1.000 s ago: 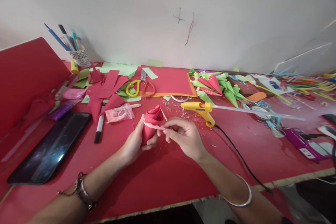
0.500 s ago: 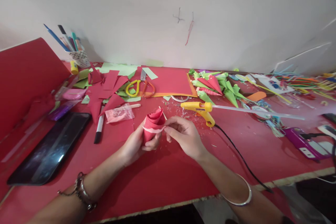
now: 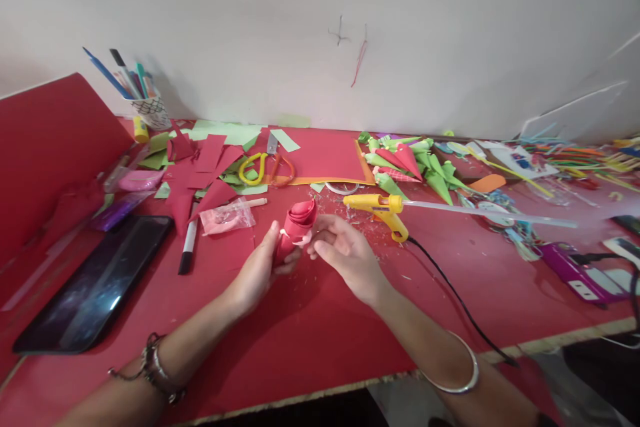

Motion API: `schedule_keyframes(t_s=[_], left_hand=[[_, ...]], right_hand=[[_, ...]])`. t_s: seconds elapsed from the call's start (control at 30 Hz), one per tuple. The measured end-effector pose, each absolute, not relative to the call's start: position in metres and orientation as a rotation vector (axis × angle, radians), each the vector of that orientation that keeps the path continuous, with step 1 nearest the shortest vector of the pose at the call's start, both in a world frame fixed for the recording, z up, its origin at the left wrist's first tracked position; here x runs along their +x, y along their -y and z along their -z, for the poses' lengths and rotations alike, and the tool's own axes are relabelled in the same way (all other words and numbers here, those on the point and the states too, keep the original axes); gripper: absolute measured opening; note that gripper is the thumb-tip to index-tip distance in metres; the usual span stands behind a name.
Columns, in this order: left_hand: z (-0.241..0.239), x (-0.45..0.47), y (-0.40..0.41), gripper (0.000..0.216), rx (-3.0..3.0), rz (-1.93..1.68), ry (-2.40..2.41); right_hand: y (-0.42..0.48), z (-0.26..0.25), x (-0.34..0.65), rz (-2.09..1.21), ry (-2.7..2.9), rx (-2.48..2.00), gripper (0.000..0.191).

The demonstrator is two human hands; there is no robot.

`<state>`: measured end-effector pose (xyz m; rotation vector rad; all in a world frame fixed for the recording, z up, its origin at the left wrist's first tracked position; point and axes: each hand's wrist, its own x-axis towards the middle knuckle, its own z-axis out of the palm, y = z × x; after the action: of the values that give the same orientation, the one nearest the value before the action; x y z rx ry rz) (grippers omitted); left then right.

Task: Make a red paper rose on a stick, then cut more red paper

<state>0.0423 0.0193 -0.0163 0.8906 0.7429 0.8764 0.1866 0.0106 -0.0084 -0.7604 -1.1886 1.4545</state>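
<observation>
My left hand (image 3: 259,269) is closed round the lower part of a rolled red paper cone (image 3: 296,227), which points up and away over the red table (image 3: 310,333). A thin pale pink strip (image 3: 295,237) lies round the cone near its middle. My right hand (image 3: 344,253) is on the cone's right side, its fingers curled against the strip and the roll. A yellow glue gun (image 3: 381,208) lies just beyond my right hand, its black cord (image 3: 450,290) trailing to the front right.
A dark tablet (image 3: 95,283) lies at the front left, a black marker (image 3: 188,247) beside it. Red and green paper scraps (image 3: 205,167), yellow scissors (image 3: 256,167) and a pen cup (image 3: 149,110) sit at the back left. Green and red paper cones (image 3: 415,163) are heaped at the back right.
The pink strip, held out loose across the cone a second ago, is now drawn tight round it. My right hand has moved in against the roll, and the cone tilts further away.
</observation>
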Motion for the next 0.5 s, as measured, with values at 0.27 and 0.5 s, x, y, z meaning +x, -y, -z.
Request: schedule_keyframes(t_s=[0.27,0.5], left_hand=[[0.0211,0.0405,-0.016,0.042,1.06,-0.864,-0.869],[0.0166,0.0392,-0.014,0.037,1.049,-0.748,-0.685]], right_hand=[[-0.0104,0.0143,0.1848,-1.394,1.179,-0.797,0.033],[-0.0117,0.0106,0.1906,-1.422,1.288,-0.805,0.018]])
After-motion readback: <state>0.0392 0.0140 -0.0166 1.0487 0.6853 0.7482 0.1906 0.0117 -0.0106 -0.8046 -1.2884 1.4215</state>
